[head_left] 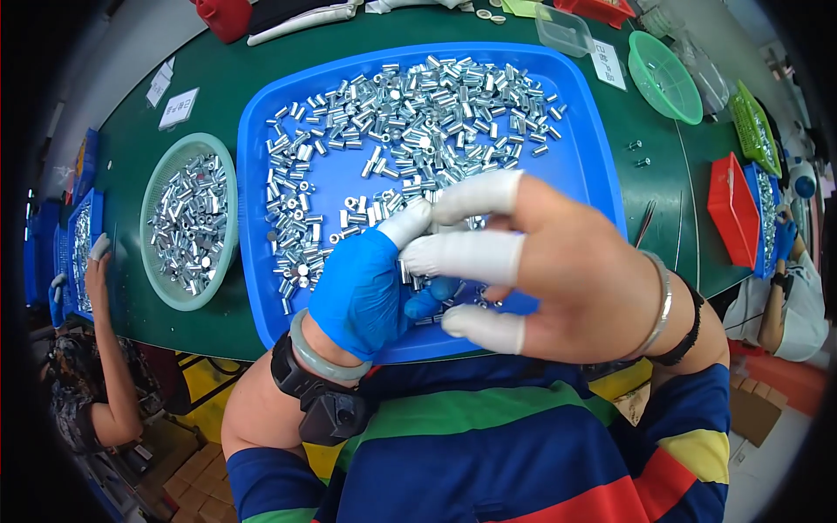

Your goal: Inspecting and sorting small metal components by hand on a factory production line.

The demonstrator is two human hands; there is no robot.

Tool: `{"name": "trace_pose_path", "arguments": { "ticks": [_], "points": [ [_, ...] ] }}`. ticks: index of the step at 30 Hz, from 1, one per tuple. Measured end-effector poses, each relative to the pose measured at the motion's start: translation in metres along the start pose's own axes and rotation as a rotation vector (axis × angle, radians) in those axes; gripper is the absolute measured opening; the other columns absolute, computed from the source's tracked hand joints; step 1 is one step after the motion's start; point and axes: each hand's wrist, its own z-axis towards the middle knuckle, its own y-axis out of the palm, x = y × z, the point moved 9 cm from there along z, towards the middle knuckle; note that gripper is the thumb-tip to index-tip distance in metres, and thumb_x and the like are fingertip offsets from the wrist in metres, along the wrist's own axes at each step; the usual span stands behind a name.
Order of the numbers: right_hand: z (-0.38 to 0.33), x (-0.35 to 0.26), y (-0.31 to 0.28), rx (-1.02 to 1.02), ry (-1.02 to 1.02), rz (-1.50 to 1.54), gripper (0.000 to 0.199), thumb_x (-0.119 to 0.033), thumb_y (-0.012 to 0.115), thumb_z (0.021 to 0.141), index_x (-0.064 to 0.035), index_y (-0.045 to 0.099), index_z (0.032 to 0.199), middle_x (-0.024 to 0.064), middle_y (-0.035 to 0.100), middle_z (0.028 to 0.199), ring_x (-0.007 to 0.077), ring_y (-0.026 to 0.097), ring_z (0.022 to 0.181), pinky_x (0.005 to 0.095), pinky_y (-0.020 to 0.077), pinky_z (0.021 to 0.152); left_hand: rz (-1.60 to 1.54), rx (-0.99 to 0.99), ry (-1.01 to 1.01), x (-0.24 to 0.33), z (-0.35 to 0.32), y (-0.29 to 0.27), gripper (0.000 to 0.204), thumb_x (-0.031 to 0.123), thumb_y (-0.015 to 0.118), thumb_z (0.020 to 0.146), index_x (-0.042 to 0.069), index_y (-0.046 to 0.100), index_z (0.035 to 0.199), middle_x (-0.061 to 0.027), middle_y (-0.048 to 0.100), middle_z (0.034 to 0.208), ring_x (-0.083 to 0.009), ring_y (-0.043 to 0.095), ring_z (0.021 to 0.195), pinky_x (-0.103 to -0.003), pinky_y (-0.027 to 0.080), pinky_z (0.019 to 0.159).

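My left hand [356, 292], in a blue glove with a white cot on the thumb, is over the near side of the blue tray [253, 187]. Its fingers curl round a few small silver metal sleeves, partly hidden. My right hand [580, 270], with white cots on its fingertips, reaches across from the right. Two of its fingers meet the left thumb and palm; its thumb stays apart, lower down. I see nothing held in it. Loose metal sleeves [436, 105] are heaped over the tray's far half and left side.
Left of the tray stands a pale green basket [148, 244] of similar metal parts. Beyond the right rim lie two loose pieces [643, 162] and tweezers [646, 222]. A green basket [641, 65] and red bin [731, 209] stand farther right. Co-workers' hands [96, 261] show at both sides.
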Motion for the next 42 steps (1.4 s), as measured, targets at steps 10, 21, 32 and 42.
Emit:
{"name": "trace_pose_path", "arguments": {
  "ticks": [10,21,32,42],
  "points": [
    [-0.050,0.055,0.039,-0.403,0.330,-0.137,0.039,-0.009,0.074,0.070,-0.0060,0.057,0.105,0.0110,0.052,0.097,0.0268,0.058,0.078,0.0331,0.0500,0.072,-0.208,-0.108,0.090,0.008,0.003,-0.008,0.024,0.025,0.046,0.094,0.006,0.061,0.090,-0.0047,0.061,0.085,-0.0137,0.058,0.080,-0.024,0.050,0.069],
    [-0.051,0.071,0.032,-0.358,0.349,-0.117,0.043,-0.014,0.076,0.069,-0.0061,0.056,0.105,0.0129,0.051,0.098,0.0311,0.055,0.087,0.0358,0.0472,0.077,-0.164,-0.038,0.102,0.009,0.003,-0.012,0.020,0.023,0.050,0.092,0.006,0.061,0.091,-0.0054,0.061,0.088,-0.0140,0.058,0.083,-0.025,0.050,0.072],
    [-0.049,0.068,0.062,-0.412,0.264,-0.030,0.020,-0.010,0.068,0.075,-0.0075,0.061,0.094,0.0131,0.054,0.089,0.0334,0.057,0.075,0.0391,0.0487,0.066,-0.142,-0.030,0.092,0.009,0.005,-0.014,0.021,0.024,0.050,0.092,0.006,0.062,0.094,-0.0056,0.061,0.089,-0.0134,0.058,0.084,-0.025,0.050,0.071],
    [-0.011,0.038,0.005,-0.119,0.147,0.057,0.022,0.001,0.068,0.073,-0.0059,0.062,0.093,0.0079,0.055,0.089,0.0156,0.057,0.066,0.0278,0.0487,0.054,-0.113,0.048,0.030,-0.002,0.005,-0.011,0.024,0.025,0.049,0.092,0.005,0.061,0.099,-0.0062,0.062,0.089,-0.0142,0.059,0.080,-0.023,0.048,0.063]
  ]
}}
